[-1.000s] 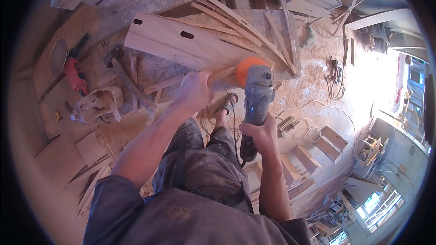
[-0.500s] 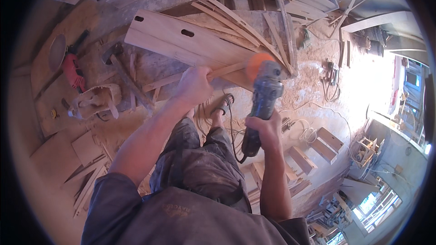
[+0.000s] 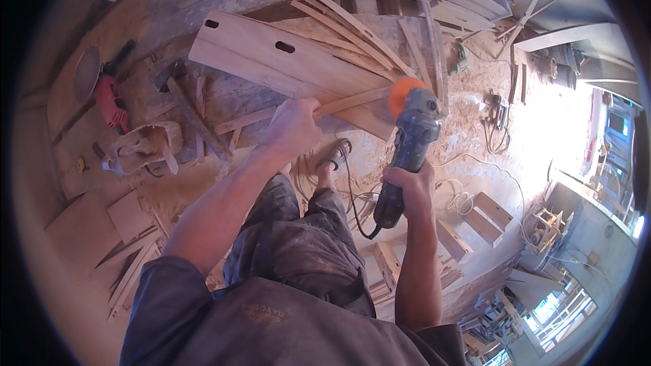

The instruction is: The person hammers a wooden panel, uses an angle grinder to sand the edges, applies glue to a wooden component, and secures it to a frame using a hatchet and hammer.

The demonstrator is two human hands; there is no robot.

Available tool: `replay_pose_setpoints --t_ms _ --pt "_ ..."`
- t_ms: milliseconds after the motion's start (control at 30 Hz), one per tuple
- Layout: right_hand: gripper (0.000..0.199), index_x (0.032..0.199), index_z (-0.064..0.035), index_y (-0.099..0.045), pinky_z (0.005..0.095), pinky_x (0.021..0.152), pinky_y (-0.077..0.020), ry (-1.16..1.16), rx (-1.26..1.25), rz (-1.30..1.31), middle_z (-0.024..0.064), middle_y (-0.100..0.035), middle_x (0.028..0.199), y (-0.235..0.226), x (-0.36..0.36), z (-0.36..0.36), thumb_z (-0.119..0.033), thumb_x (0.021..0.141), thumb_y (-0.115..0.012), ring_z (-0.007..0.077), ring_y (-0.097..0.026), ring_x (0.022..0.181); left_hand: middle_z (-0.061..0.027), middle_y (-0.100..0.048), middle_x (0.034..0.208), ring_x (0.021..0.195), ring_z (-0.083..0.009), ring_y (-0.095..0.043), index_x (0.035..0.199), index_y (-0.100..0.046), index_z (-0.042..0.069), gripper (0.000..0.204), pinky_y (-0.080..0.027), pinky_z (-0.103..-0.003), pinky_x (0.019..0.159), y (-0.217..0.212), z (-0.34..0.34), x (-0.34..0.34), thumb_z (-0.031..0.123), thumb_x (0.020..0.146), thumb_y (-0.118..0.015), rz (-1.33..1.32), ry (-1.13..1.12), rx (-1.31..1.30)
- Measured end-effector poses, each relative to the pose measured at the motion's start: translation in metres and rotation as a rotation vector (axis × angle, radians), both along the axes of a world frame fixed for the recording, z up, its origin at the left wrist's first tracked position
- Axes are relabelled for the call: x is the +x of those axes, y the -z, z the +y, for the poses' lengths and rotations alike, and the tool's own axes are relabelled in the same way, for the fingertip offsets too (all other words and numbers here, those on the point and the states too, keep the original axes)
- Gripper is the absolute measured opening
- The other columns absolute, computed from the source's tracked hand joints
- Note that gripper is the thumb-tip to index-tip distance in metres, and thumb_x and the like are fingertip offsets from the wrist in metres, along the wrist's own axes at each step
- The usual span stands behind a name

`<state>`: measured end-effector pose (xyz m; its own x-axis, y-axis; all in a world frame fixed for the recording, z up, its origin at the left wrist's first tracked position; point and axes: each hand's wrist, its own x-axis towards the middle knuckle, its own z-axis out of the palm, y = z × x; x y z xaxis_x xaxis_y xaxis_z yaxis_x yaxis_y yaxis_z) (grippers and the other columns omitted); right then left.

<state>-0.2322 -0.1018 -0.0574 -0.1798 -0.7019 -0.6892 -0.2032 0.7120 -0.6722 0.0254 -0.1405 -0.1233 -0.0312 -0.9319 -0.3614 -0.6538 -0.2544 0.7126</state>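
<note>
My left hand is closed around a narrow wooden strip, whose ends stick out on both sides of the fist. My right hand grips the dark body of an angle grinder. An orange disc on the grinder's head is at the strip's right end; whether they touch I cannot tell. Beneath the strip lies a wide pale board with oval slots cut in it. A black cord runs from the grinder's lower end toward my feet.
On the bench to the left are a red power tool, a hammer and a torn, open bag. Loose wooden strips lie across the far bench. Cords and wooden box pieces lie on the dusty floor at right.
My right hand has shifted the grinder a little to the right, so its disc is now toward the strip's far right end. My left hand has hardly moved and keeps its hold.
</note>
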Motion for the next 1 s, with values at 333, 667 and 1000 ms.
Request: replay_pose_setpoints --t_ms 333,667,1000 --pt "0.033 0.096 -0.0007 -0.064 0.0312 0.066 -0.0520 -0.159 0.019 -0.036 0.0041 -0.066 0.080 -0.014 0.047 0.015 -0.010 0.069 -0.080 0.0142 -0.063 0.069 -0.0296 -0.069 0.089 0.093 -0.0487 -0.067 0.099 -0.070 -0.003 0.016 -0.053 -0.052 0.081 -0.006 -0.001 0.000 0.004 0.086 -0.063 -0.021 0.013 0.048" --pt "0.033 0.097 0.0014 -0.065 0.0322 0.065 -0.0539 0.092 -0.032 -0.038 0.0080 -0.068 0.078 0.005 -0.017 -0.006 -0.012 0.071 -0.078 0.0177 -0.067 0.067 -0.0280 -0.069 0.089 0.093 -0.0484 -0.067 0.099 -0.070 -0.003 0.017 -0.053 -0.053 0.080 0.001 0.003 0.000 0.003 0.086 -0.061 0.020 -0.006 -0.067" --pt "0.040 0.103 0.0001 -0.067 0.0314 0.074 -0.0543 -0.188 -0.009 -0.016 0.0057 -0.070 0.085 -0.013 0.052 0.015 -0.015 0.069 -0.080 0.0145 -0.066 0.077 -0.0290 -0.066 0.086 0.087 -0.0470 -0.066 0.093 -0.067 -0.003 0.014 -0.052 -0.048 0.077 -0.007 -0.004 0.003 0.004 0.085 -0.058 0.031 -0.010 0.114"
